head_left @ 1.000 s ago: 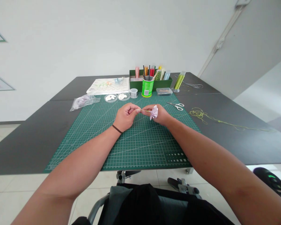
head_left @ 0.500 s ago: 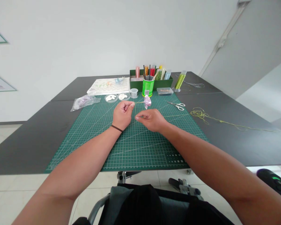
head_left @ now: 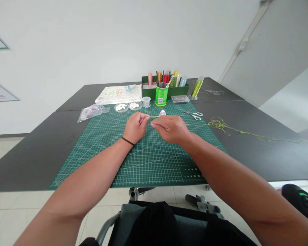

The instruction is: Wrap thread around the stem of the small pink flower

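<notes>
Left hand [head_left: 136,128] pinches one wire stem [head_left: 154,116] with one lilac flower [head_left: 162,113]; right hand [head_left: 170,129] half-closed just beneath.

- Bare left forearm [head_left: 87,174] and left hand [head_left: 136,128]
- Bare right forearm [head_left: 228,171] and right hand [head_left: 170,129]
- Thin dark band [head_left: 128,140] around the left wrist [head_left: 125,137]
- Dark fabric [head_left: 154,225] at lower edge, apparently the person's clothing, though hard to tell from this angle

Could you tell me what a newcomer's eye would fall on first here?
The left hand and right hand come first, at the middle of the green cutting mat, with a small lilac flower just beyond them. Behind it stands a green can; yellow-green thread sprawls to the right.
</notes>
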